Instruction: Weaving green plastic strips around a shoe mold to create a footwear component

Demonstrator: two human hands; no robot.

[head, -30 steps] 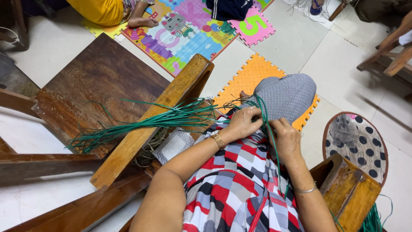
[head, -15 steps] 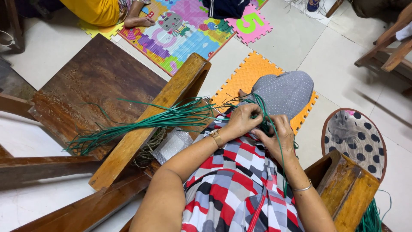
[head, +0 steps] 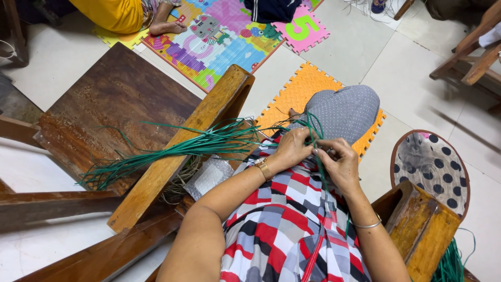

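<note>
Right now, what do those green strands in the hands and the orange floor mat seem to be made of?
The green strands look like thin plastic cord or coated wire: smooth, evenly coloured and springy, fanning out stiffly; which of the two is unclear. Both hands, left and right, pinch them. The orange mat looks like soft foam, matte, with interlocking toothed edges.

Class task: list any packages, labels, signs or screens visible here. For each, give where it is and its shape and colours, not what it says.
Clear plastic bag: crumpled, see-through, under the slanted wooden plank, left of the left hand.
Pink foam tile: top centre on the floor, jigsaw-edged square with a green numeral.
No screens or signs.
</note>
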